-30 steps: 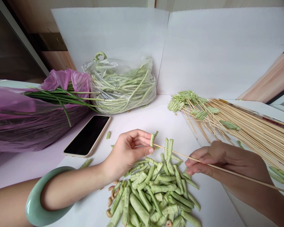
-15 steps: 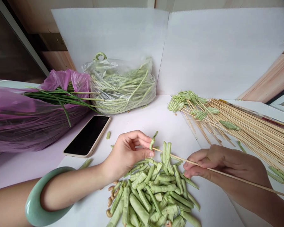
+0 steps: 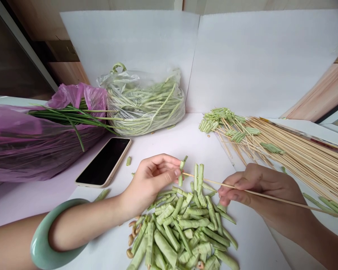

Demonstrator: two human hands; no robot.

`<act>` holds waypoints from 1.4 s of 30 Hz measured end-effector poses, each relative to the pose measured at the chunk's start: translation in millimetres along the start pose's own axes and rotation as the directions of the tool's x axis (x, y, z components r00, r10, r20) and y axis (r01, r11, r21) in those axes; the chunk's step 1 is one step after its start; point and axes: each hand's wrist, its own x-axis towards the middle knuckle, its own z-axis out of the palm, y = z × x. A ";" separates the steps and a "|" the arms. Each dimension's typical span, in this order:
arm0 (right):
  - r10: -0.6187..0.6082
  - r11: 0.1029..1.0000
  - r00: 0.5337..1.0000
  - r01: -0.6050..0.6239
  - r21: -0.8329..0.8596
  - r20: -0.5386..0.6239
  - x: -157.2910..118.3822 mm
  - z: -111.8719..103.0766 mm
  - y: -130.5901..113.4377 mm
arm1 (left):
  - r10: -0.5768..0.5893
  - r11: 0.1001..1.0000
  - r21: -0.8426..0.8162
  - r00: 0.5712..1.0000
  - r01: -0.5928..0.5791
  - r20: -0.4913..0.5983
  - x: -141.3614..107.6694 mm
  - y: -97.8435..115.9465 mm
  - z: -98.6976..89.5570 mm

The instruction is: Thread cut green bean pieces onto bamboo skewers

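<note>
My left hand [image 3: 150,180] pinches a short piece of green long bean [image 3: 181,172] between thumb and fingers, above the pile. The tip of a thin bamboo skewer [image 3: 281,200] meets this piece from the right; how deep it goes in, I cannot tell. Two upright bean pieces [image 3: 200,178] sit side by side across the skewer, seemingly threaded on it. The skewer lies in the closed fingers of my right hand [image 3: 259,191], its rear end running past the wrist. Below both hands spreads a heap of cut bean pieces [image 3: 186,225].
A black phone [image 3: 104,161] lies left of my hands. Behind are a clear bag of long beans [image 3: 146,105] and a purple bag [image 3: 14,146] with green stalks. Finished bean skewers [image 3: 222,118] and bare bamboo sticks [image 3: 301,153] lie right. Brown cashew-shaped bits [image 3: 129,253] edge the heap.
The bean piece in my left hand has turned more upright and now reaches lower across the skewer tip. My right hand has shifted slightly up and left with the skewer.
</note>
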 end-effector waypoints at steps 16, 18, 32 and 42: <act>0.162 0.968 0.966 -0.115 0.224 -0.202 26.2 -36.6 -12.4 | 0.044 0.998 -0.044 0.983 -0.053 -0.178 5.1 -0.3 -6.2; 0.185 0.960 0.962 -0.134 0.246 -0.199 26.1 -32.8 -10.2 | 0.024 0.997 -0.068 0.984 -0.037 -0.177 5.2 -0.1 -6.7; 0.173 0.941 0.984 -0.151 0.302 -0.046 20.1 -22.5 -2.1 | -0.058 0.988 -0.152 0.991 0.039 -0.119 2.6 -1.4 -7.2; 0.110 0.964 0.994 -0.104 0.244 -0.009 18.8 -16.7 -6.5 | -0.126 0.976 -0.189 0.989 0.111 -0.072 3.1 -0.1 -2.7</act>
